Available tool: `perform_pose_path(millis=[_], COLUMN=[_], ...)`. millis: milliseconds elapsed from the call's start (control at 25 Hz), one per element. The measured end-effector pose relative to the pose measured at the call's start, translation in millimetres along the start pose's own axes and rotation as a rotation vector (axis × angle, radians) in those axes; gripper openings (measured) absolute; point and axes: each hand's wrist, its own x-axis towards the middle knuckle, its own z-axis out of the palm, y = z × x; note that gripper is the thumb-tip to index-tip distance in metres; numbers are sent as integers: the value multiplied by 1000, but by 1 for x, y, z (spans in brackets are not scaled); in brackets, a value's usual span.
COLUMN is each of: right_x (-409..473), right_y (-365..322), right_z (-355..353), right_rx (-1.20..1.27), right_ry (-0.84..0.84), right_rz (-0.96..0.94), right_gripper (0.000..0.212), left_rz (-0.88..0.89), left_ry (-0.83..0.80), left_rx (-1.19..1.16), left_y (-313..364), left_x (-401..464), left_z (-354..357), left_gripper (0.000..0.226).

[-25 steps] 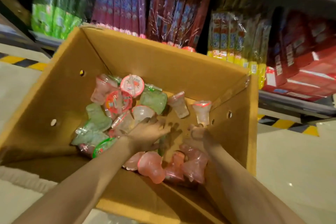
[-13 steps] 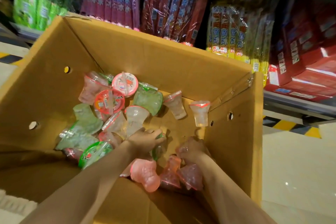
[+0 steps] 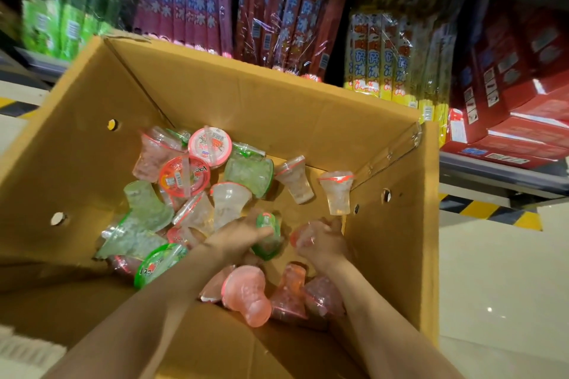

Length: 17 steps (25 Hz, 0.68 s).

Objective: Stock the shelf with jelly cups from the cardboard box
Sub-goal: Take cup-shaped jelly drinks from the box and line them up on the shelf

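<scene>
**Both hands down in the box of jelly cups**

Two forearms reach from the bottom edge into the open cardboard box [image 3: 277,108]. Nearest, at 6 o'clock on the box floor, a cluster of pink cups [image 3: 246,292] lies tipped over, their narrow bases pointing toward the viewer. Just beyond, the left hand [image 3: 237,237] has its fingers curled round a green cup [image 3: 268,235], which lies on its side, lid toward 12 o'clock; the hand covers much of it. At 3 o'clock from it, the right hand [image 3: 323,243] grips a pink cup [image 3: 303,234], fingers wrapped so that only one end shows and its long axis cannot be told.

Farther in, toward 10 o'clock, loose cups pile up: green ones [image 3: 144,212] on their sides, clear ones [image 3: 229,201] standing lid down, two red-lidded ones [image 3: 184,175] facing up. Two clear cups [image 3: 335,191] sit apart at 1 o'clock, lids up, slightly tilted.

Behind the box, the shelf [image 3: 492,163] carries long packets [image 3: 191,3] standing upright and red cartons [image 3: 508,86], motion-blurred.
</scene>
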Motion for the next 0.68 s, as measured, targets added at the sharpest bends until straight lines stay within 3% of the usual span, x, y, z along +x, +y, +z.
perform_pose_path(millis=[120,200,360,520,680], right_x=[-7,-14,-41,-90,-147], right_y=[-9,-21,-46,-75,-112], right_z=[-11,-28,-79,-147,-231], right_rx=[181,207,344,494,456], right_ry=[166,283,482,642,585], right_rz=[-48,-78,-170,-320,-396], right_gripper=[45,49,57,49,54], left_rz=[-108,-97,-81,-115,-64], left_ry=[24,155,449,748,944], left_rx=[23,67,-241,-313,-303], left_y=[10,21,53,111,170], left_x=[-10,-21,-49,-86,-134], left_z=[-22,-39,-77,-145,-223], left_gripper=[69,71,64,57,56])
